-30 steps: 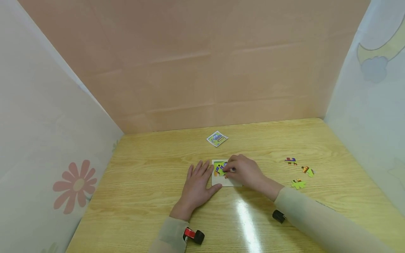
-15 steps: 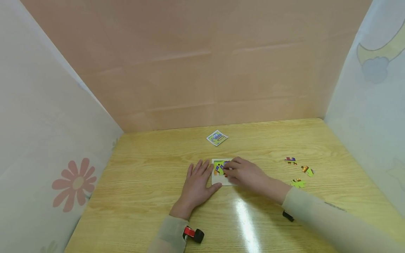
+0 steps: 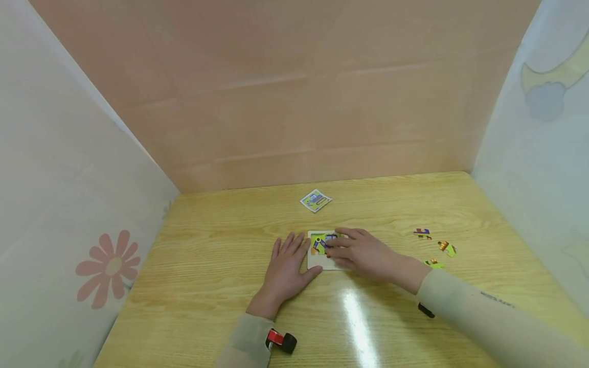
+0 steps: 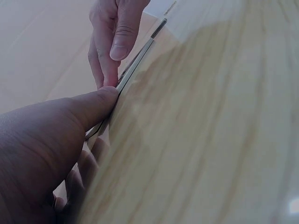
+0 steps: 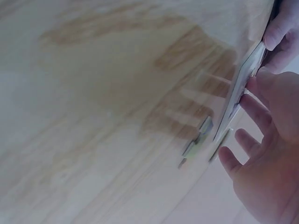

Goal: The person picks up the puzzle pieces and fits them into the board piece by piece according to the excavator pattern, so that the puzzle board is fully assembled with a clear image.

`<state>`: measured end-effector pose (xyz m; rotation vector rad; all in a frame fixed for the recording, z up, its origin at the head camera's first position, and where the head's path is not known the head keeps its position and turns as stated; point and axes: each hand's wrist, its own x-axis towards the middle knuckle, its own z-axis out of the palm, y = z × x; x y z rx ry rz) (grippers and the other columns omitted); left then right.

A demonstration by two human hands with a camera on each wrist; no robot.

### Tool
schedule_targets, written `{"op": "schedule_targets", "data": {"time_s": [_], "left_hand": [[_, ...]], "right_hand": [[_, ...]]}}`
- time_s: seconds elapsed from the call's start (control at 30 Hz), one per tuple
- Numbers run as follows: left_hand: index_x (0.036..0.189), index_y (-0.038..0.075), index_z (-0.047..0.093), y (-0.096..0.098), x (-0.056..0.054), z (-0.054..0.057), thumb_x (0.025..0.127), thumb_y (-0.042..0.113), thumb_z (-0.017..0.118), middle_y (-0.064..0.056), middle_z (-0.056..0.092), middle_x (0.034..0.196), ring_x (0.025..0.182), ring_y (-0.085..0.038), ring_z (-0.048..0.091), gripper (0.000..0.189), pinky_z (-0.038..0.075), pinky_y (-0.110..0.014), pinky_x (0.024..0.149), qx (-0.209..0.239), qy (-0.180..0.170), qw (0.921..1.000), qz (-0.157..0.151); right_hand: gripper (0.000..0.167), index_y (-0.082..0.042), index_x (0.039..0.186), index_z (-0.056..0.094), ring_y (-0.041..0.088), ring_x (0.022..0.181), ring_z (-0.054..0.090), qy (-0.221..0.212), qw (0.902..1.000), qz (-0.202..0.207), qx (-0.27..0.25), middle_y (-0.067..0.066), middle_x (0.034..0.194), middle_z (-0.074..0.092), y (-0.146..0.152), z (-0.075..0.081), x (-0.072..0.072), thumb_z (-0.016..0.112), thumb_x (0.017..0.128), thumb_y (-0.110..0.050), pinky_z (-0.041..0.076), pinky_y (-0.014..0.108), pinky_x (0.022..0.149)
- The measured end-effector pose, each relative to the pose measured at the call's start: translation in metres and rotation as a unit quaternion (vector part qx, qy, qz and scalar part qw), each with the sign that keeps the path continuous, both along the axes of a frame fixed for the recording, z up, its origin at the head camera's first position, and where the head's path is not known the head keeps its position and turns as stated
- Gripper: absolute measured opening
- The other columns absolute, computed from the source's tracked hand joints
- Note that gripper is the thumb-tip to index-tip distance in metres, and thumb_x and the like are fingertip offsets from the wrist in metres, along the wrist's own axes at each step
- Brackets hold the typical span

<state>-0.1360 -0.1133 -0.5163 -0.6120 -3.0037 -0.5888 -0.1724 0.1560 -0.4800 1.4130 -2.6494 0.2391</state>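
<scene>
A small white jigsaw puzzle board (image 3: 317,264) lies on the table with a green and blue picture partly filled in. My left hand (image 3: 286,268) rests flat at its left side, and the left wrist view has that thumb (image 4: 100,100) against the board's edge. Over the board's right half, my right hand (image 3: 368,255) has its fingers extended onto the fitted puzzle pieces (image 3: 318,244), hiding part of the picture. Seen from the right wrist, the thumb and index finger of this hand (image 5: 271,140) touch the board while the other fingers are spread.
Three loose jigsaw pieces lie to the right: a purple-striped one (image 3: 422,233), an orange and green one (image 3: 447,249), and a green one (image 3: 433,264) partly behind the right forearm. Behind the board is a picture card (image 3: 316,200). Walls border the wooden table (image 3: 221,230).
My right hand's fingers, bunched together over the board a second ago, have straightened and spread on it. The right forearm has shifted slightly right. My left hand has stayed put.
</scene>
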Motion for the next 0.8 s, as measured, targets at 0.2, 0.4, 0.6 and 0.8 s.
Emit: {"op": "schedule_targets", "data": {"time_s": [0.2,0.4,0.6,0.8], "left_hand": [[0.166,0.010,0.051,-0.0002,-0.0006,0.0010,0.106,0.064,0.064,-0.008,0.037,0.177,0.167,-0.034,0.023,0.082,0.007,-0.060,0.136,0.002,0.000,1.0000,-0.002],[0.166,0.010,0.051,-0.0002,-0.0008,0.0021,0.106,0.064,0.064,-0.008,0.037,0.177,0.167,-0.034,0.023,0.082,0.007,-0.060,0.136,0.000,0.003,1.0000,-0.002],[0.166,0.009,0.051,0.0005,-0.0003,0.0031,0.106,0.064,0.064,-0.008,0.037,0.177,0.167,-0.034,0.023,0.082,0.007,-0.059,0.136,0.003,0.004,1.0000,-0.004],[0.165,0.009,0.052,0.0000,0.0010,0.0013,0.106,0.063,0.065,-0.009,0.038,0.177,0.167,-0.035,0.024,0.081,0.008,-0.060,0.136,0.007,0.006,0.9999,-0.003]], "right_hand": [[0.033,-0.015,0.138,0.079,0.042,0.145,0.056,0.010,0.9998,0.016,-0.003,0.005,0.148,0.071,0.0015,0.0006,-0.0027,0.074,0.108,-0.026,0.049,0.064,0.115],[0.032,-0.013,0.140,0.078,0.043,0.149,0.051,-0.070,0.9973,-0.005,-0.021,0.006,0.151,0.068,0.0002,0.0065,-0.0033,0.069,0.111,-0.023,0.042,0.067,0.121],[0.034,-0.010,0.141,0.076,0.043,0.152,0.048,-0.107,0.9934,-0.022,-0.035,0.007,0.153,0.067,-0.0005,0.0074,-0.0022,0.069,0.111,-0.023,0.038,0.067,0.124],[0.034,-0.010,0.140,0.077,0.043,0.149,0.052,-0.061,0.9977,0.002,-0.029,0.008,0.151,0.068,-0.0006,0.0011,-0.0016,0.070,0.111,-0.026,0.043,0.066,0.121]]}}
